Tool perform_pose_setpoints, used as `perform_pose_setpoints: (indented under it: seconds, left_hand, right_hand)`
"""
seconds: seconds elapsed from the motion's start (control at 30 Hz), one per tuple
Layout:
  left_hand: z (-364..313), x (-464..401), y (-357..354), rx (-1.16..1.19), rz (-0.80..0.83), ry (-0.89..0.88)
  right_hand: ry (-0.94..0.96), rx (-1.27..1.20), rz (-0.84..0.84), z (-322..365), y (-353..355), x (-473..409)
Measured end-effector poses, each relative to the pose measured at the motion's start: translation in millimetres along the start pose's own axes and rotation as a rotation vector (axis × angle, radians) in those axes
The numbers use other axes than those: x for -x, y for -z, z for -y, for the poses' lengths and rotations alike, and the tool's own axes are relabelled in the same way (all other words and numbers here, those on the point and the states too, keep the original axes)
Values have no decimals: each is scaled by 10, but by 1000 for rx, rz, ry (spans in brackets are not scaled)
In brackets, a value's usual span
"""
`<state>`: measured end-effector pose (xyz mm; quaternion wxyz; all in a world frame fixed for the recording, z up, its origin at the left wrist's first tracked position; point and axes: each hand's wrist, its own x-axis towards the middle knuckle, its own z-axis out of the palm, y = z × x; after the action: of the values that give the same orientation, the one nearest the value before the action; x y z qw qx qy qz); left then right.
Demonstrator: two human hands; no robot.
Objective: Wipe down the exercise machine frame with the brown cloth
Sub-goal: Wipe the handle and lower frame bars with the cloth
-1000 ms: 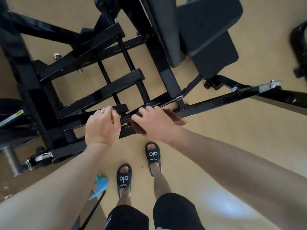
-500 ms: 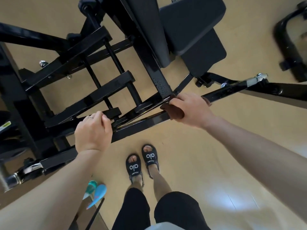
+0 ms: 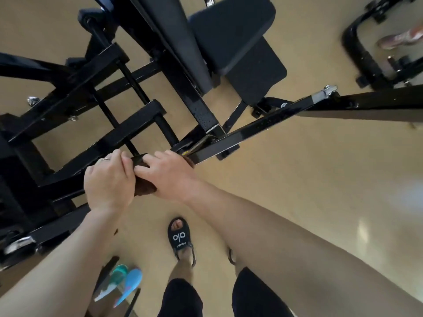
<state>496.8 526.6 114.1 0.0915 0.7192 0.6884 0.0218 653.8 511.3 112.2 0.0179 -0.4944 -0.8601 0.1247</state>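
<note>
**Cloth on front rail, both hands at it**

Cloth [image 3: 144,189] — brown, bunched on the frame's [image 3: 128,131] long front rail [image 3: 251,131], near where the sloped centre post meets it. Mostly covered by the hands; a dark strip shows between them and a bit pokes out at the right hand's far edge.

Right hand [image 3: 170,173] lies palm-down over the cloth, fingers curled over it onto the rail, gripping cloth against metal. Left hand [image 3: 108,181] sits just beside it, touching; fingers wrapped over the rail's top edge, ring on one finger. Whether the left fingers also catch the cloth — cannot tell.

Frame is black square tube, several cross-members stepping away to the upper left. Black seat pad [image 3: 233,35] and a second pad below it at top centre. Silver end cap [image 3: 326,91] at the rail's right end, where another black bar joins.

Floor [image 3: 309,179] is tan. Person's black sandal [image 3: 180,239] with white lettering below the hands, black shorts at the bottom edge. Teal and blue item [image 3: 126,282] at lower left, blurred. Another black machine base [image 3: 366,53] at top right, someone's shoe beside it.
</note>
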Motion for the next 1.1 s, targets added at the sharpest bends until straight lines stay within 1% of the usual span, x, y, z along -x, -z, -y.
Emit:
perform_pose_setpoints:
  seconds: [0.1, 0.17, 0.23, 0.33, 0.43, 0.53, 0.6, 0.7, 0.8, 0.93, 1.03, 1.1]
  left_hand:
    - [-227, -50, 60, -87, 45, -72]
    - [-557, -113, 61, -2, 46, -102]
    - [-979, -229, 22, 81, 28, -108]
    - [-1535, -343, -98, 90, 57, -159]
    - [-1723, -349, -272, 51, 102, -155]
    - [-1738, -318, -313, 25, 60, -172]
    - [-1760, -321, -303, 47, 47, -178]
    - [-1775, -323, -280, 54, 54, -163]
    - [-1788, -329, -270, 81, 80, -131]
    - [-1782, -325, -324, 89, 45, -93]
    - [-1764, -330, -356, 105, 34, -66]
    - [-1743, -331, -366, 113, 23, -55]
  right_hand:
    - [28, -83, -29, -236, 16, 95]
    - [26, -100, -34, -616, 123, 263]
    - [-20, -112, -27, -1067, 261, 450]
    - [-121, -31, 22, -1702, 419, 721]
    - [-214, 14, 47, -2251, 535, 968]
    - [-291, 22, 81, -2600, 616, 1124]
    - [-312, 44, 73, -2596, 600, 1140]
    - [-318, 82, 22, -2378, 542, 1094]
    - [-246, 70, -9, -2111, 476, 999]
    - [-141, 47, -18, -1819, 341, 866]
    - [-50, -40, 25, -2091, 424, 945]
    - [-69, -58, 83, -2470, 552, 1076]
